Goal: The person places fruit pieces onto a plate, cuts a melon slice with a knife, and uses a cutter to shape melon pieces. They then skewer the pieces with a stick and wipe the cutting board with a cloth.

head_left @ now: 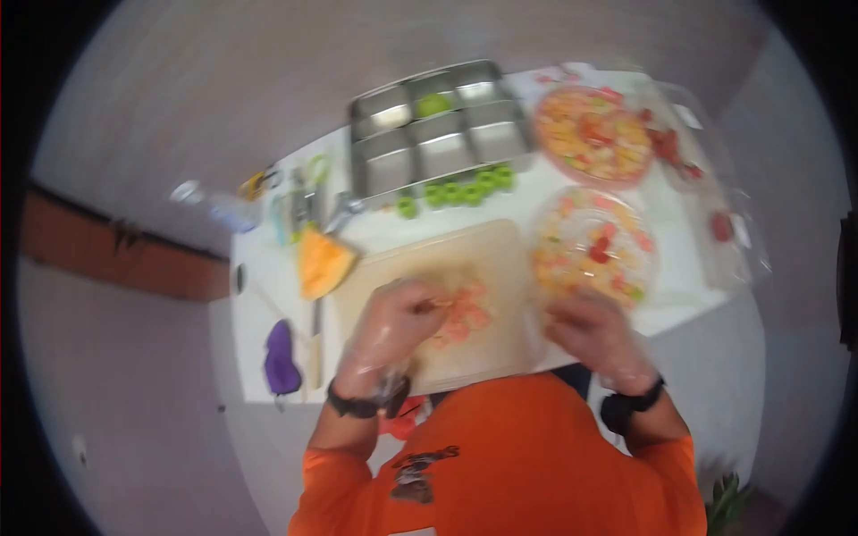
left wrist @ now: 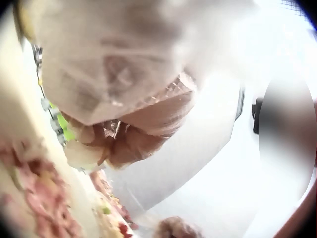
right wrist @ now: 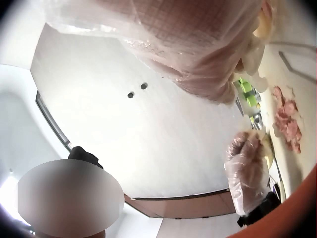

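Note:
Both hands wear clear plastic gloves. Over the cutting board (head_left: 393,268), my left hand (head_left: 391,326) has bent fingers, its fingertips close together beside a heap of chopped pink pieces (head_left: 465,314). The left wrist view shows that hand (left wrist: 143,99) curled, with the pink pieces (left wrist: 44,198) below it; I cannot tell whether something small is between the fingertips. My right hand (head_left: 597,332) is at the near edge of a round clear plate (head_left: 651,255) of mixed cut fruit, its fingers bent. In the right wrist view, the back of the right hand (right wrist: 193,44) hides its fingertips.
An orange melon wedge (head_left: 323,263) lies left of the board, near a wooden-handled knife (head_left: 315,359) and a purple object (head_left: 281,357). Behind stands a metal tray (head_left: 380,143) with several compartments, fronted by small green pieces (head_left: 472,193). Another fruit plate (head_left: 545,156) stands back right.

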`<action>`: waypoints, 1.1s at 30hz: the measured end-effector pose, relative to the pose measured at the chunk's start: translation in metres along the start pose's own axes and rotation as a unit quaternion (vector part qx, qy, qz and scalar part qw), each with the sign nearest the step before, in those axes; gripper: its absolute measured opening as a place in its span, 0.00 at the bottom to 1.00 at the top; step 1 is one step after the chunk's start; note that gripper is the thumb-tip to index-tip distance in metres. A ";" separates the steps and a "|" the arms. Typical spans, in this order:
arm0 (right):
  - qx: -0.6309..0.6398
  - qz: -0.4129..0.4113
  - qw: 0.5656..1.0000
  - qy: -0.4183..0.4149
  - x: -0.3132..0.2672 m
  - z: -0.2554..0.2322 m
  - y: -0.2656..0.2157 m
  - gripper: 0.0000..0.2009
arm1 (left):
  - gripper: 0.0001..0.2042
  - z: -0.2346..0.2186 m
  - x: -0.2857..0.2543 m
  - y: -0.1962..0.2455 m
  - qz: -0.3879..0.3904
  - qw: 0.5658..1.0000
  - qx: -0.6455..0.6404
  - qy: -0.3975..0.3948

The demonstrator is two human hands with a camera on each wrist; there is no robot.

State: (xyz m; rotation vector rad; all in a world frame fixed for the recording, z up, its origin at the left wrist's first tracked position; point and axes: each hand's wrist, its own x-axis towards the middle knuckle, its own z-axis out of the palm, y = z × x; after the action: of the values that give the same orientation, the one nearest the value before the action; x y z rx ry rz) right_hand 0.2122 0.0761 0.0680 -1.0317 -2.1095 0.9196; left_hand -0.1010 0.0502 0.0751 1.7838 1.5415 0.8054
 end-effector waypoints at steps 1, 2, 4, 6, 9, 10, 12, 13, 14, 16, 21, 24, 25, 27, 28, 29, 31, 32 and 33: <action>-0.048 -0.112 0.992 0.016 0.002 0.005 0.007 0.11 | 0.06 0.003 0.000 0.010 -0.070 0.989 -0.123 -0.048; -0.096 -0.225 0.969 0.024 0.004 0.009 0.008 0.12 | 0.05 0.011 0.002 0.015 -0.142 0.956 -0.237 -0.098; 0.091 0.067 0.994 -0.003 0.006 0.014 -0.029 0.14 | 0.05 0.037 0.006 0.015 -0.060 0.952 -0.267 -0.139; 0.101 0.073 0.992 0.004 0.005 0.021 -0.024 0.15 | 0.06 0.056 0.008 0.011 0.013 0.945 -0.284 -0.162; 0.126 0.095 0.987 0.003 0.000 0.025 -0.007 0.15 | 0.07 0.075 0.010 0.011 -0.051 0.907 -0.387 -0.160; 0.133 0.118 0.984 0.001 -0.003 0.025 -0.004 0.14 | 0.07 0.077 0.010 0.016 -0.080 0.912 -0.369 -0.157; 0.179 0.151 0.972 0.002 -0.007 0.025 0.000 0.14 | 0.08 0.082 0.011 0.019 -0.109 0.917 -0.351 -0.157; 0.226 0.181 0.957 0.001 -0.008 0.025 0.001 0.14 | 0.09 0.085 0.011 0.019 -0.099 0.911 -0.371 -0.152; 0.227 0.182 0.957 0.002 -0.009 0.026 -0.002 0.14 | 0.10 0.088 0.011 0.020 -0.089 0.904 -0.390 -0.147; 0.379 0.228 0.895 0.051 -0.008 0.026 -0.010 0.12 | 0.11 0.089 0.012 0.025 -0.108 0.899 -0.400 -0.146; 0.381 0.233 0.891 0.083 -0.010 0.019 -0.007 0.11 | 0.16 0.092 0.011 0.017 -0.138 0.874 -0.451 -0.119; 0.265 0.204 0.932 0.138 -0.014 -0.012 0.013 0.10 | 0.17 0.091 0.011 0.010 -0.112 0.897 -0.414 -0.110; 0.208 0.195 0.942 0.175 -0.015 -0.025 0.022 0.09 | 0.17 0.089 0.011 0.009 -0.111 0.897 -0.414 -0.111; 0.159 0.257 0.921 0.244 -0.020 -0.043 0.060 0.06 | 0.17 0.086 0.010 0.008 -0.110 0.896 -0.415 -0.112; 0.157 0.257 0.922 0.245 -0.021 -0.055 0.062 0.06 | 0.16 0.086 0.010 0.007 -0.125 0.899 -0.407 -0.107; 0.085 0.292 0.928 0.213 -0.021 -0.068 0.061 0.06 | 0.16 0.086 0.010 0.007 -0.138 0.901 -0.399 -0.101; -0.021 0.319 0.933 0.164 -0.023 -0.079 0.066 0.07 | 0.16 0.086 0.009 0.007 -0.144 0.899 -0.401 -0.098; -0.022 0.320 0.933 0.163 -0.024 -0.081 0.071 0.07 | 0.15 0.087 0.008 0.008 -0.151 0.898 -0.402 -0.096; -0.040 0.311 0.941 0.131 -0.025 -0.083 0.076 0.07 | 0.15 0.086 0.007 0.009 -0.152 0.897 -0.404 -0.096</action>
State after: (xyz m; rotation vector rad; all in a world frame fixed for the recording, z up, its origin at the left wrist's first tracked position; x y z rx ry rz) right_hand 0.3193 0.1163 0.0501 -1.8113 -1.6240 0.9135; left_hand -0.0266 0.0496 0.0302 0.9486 1.0720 0.8990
